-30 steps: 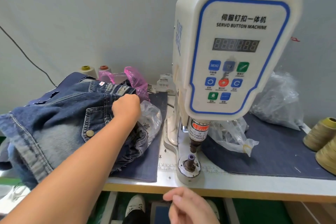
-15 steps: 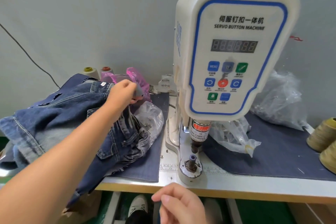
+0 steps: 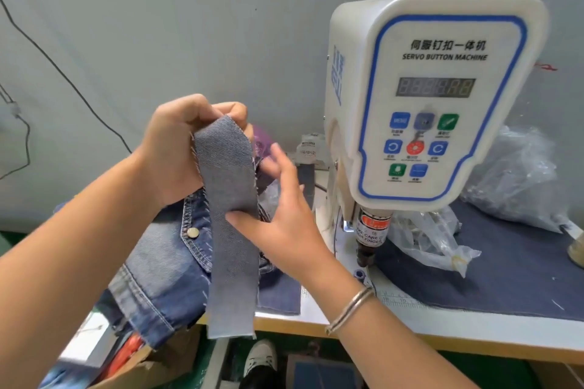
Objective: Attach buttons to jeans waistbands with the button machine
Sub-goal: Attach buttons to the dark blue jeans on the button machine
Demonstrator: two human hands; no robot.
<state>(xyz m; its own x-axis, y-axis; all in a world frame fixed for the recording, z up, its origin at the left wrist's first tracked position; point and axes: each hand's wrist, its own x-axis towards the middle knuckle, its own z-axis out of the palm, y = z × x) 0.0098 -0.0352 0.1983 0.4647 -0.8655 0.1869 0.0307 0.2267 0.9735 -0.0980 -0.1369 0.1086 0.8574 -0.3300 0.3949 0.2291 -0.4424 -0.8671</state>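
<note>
So my left hand (image 3: 177, 148) is gripping the top end of a grey denim strip (image 3: 232, 230), fingers curled tight round it, and the strip hangs straight down past the tabletop (image 3: 442, 330) edge. My right hand (image 3: 281, 218) is loose and mostly flat, thumb touching the strip's right edge about halfway down. The jeans (image 3: 164, 262) are heaped on the left, spilling over the front edge, one metal button (image 3: 192, 232) showing. The button machine (image 3: 433, 98) stands just right of my right hand, with a narrow gap between them and its post (image 3: 360, 273) uncovered. Half a second ago my left hand was down on the jeans pile and my right hung below the table edge; now both are up in front of the wall.
</note>
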